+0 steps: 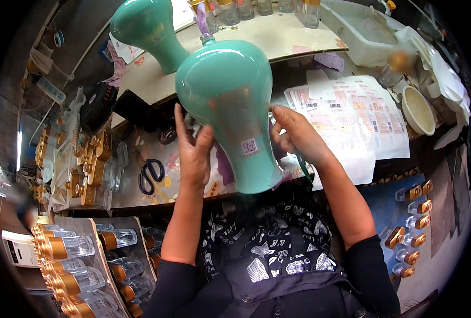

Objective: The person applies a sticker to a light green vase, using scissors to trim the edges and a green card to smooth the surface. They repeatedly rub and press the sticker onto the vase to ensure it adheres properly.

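Observation:
A glossy turquoise vase (241, 127) with broad shoulders and a narrow neck stands in front of me by the table's near edge, its label square facing me. My left hand (194, 151) is at its left side, thumb and index finger spread apart, the thumb close against the body. On the other side, the fingers of my right hand (301, 132) are curled, with the fingertips by the vase's wall. A thin green object (303, 167) sticks out below that hand; how it is held is hidden. Purple paper (202, 20) is at the vase's neck.
Another turquoise vase (145, 29) stands behind on the left. Printed label sheets (376, 119) lie to the right, near a white bowl (419, 110) and a plastic tub (360, 29). Dark-handled scissors (152, 176) rest at left. Gold-capped glass bottles (76, 246) fill racks below.

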`<action>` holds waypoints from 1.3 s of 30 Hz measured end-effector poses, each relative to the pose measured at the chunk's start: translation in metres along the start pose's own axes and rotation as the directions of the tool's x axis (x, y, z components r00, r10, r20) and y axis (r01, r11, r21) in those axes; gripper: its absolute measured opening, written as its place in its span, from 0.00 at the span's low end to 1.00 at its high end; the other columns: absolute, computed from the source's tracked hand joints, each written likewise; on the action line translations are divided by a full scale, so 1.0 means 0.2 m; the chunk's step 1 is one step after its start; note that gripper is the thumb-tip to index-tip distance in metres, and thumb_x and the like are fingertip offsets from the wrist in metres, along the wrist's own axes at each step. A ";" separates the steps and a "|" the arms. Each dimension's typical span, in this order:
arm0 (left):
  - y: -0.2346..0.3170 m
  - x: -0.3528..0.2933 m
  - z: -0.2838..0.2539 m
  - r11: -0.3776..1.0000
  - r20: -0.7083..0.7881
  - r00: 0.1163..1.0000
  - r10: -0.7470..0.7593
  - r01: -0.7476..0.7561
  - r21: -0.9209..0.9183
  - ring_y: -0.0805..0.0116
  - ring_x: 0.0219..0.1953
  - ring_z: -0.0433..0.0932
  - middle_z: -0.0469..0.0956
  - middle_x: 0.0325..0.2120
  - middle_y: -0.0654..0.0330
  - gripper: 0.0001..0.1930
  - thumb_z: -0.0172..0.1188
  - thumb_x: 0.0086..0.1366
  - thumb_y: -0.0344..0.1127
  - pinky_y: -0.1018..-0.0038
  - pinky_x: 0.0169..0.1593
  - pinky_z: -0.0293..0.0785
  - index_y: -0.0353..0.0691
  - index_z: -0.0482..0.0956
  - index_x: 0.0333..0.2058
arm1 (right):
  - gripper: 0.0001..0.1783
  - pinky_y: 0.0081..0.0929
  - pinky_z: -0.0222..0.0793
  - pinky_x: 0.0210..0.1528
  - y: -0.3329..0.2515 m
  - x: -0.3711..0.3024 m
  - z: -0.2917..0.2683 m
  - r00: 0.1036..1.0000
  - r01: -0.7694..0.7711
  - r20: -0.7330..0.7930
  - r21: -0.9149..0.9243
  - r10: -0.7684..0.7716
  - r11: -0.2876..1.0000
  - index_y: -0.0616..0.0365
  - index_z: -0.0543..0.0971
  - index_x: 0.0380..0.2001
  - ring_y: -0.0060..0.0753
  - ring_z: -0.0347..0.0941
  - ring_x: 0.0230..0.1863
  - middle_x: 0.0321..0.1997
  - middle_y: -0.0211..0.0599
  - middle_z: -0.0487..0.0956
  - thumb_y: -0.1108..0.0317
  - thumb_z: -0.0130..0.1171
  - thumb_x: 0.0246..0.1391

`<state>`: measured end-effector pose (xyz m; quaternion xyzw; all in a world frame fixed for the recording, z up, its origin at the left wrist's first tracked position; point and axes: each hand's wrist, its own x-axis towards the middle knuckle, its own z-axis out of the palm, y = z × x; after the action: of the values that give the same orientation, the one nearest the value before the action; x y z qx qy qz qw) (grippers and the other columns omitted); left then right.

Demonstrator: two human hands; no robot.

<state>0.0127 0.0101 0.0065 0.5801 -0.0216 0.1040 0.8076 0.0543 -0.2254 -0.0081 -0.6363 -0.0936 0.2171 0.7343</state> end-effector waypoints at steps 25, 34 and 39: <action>-0.02 -0.08 0.13 0.998 0.034 0.999 -0.016 0.013 0.066 0.54 0.66 0.63 0.54 0.67 0.48 0.58 0.73 0.56 0.31 0.61 0.66 0.65 0.46 0.37 0.74 | 0.51 0.37 0.72 0.57 0.00 0.01 0.12 0.981 0.100 -0.124 -0.323 -0.147 0.941 0.71 0.72 0.59 0.48 0.78 0.54 0.52 0.59 0.80 0.33 0.65 0.48; -0.03 -0.07 0.12 0.996 0.035 0.999 0.015 -0.018 0.084 0.53 0.68 0.60 0.52 0.68 0.49 0.59 0.74 0.54 0.33 0.59 0.67 0.62 0.48 0.36 0.74 | 0.52 0.40 0.69 0.60 -0.03 0.01 0.10 0.980 0.033 -0.173 -0.346 -0.098 0.938 0.70 0.70 0.60 0.52 0.75 0.58 0.55 0.62 0.78 0.30 0.61 0.50; -0.05 -0.07 0.14 0.978 0.024 0.997 0.070 -0.073 0.196 0.54 0.68 0.58 0.51 0.68 0.50 0.60 0.73 0.54 0.34 0.59 0.68 0.61 0.49 0.34 0.74 | 0.44 0.28 0.65 0.38 -0.03 0.02 0.11 0.968 0.126 -0.162 -0.349 -0.193 0.928 0.66 0.70 0.60 0.30 0.71 0.35 0.35 0.43 0.77 0.37 0.60 0.57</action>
<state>0.0034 -0.0209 0.0033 0.6567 -0.0391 0.1297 0.7419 0.0498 -0.2051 0.0007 -0.7605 -0.1093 0.0746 0.6357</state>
